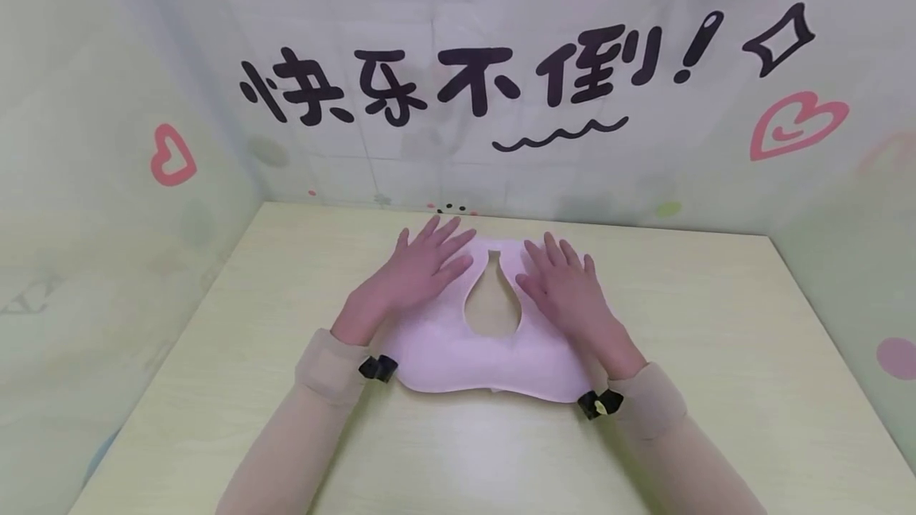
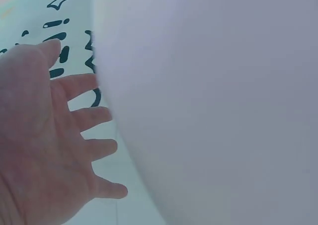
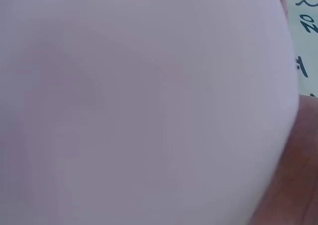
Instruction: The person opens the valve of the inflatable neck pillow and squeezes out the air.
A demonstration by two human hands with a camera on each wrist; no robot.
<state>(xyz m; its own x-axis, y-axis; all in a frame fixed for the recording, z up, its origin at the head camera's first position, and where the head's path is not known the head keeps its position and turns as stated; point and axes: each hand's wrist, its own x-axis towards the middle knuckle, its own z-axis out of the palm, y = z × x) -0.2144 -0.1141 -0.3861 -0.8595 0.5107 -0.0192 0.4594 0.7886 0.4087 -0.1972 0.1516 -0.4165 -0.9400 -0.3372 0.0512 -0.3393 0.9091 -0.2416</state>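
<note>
A pale pink cloth bib [image 1: 458, 356] with a teardrop neck hole lies flat in the middle of the light wooden table [image 1: 716, 324]. My left hand [image 1: 422, 265] rests flat on its left flap, fingers spread and straight. My right hand [image 1: 561, 280] rests flat on the right flap the same way. In the left wrist view the left hand [image 2: 54, 135] shows its spread fingers beside the blurred pink cloth [image 2: 213, 111]. The right wrist view is almost filled by the pink cloth [image 3: 139, 106], with only a sliver of the right hand [image 3: 298, 185] at the lower right.
A backdrop [image 1: 501, 86] printed with black characters and pink hearts stands behind the table and wraps round both sides. Bare tabletop lies left, right and in front of the bib.
</note>
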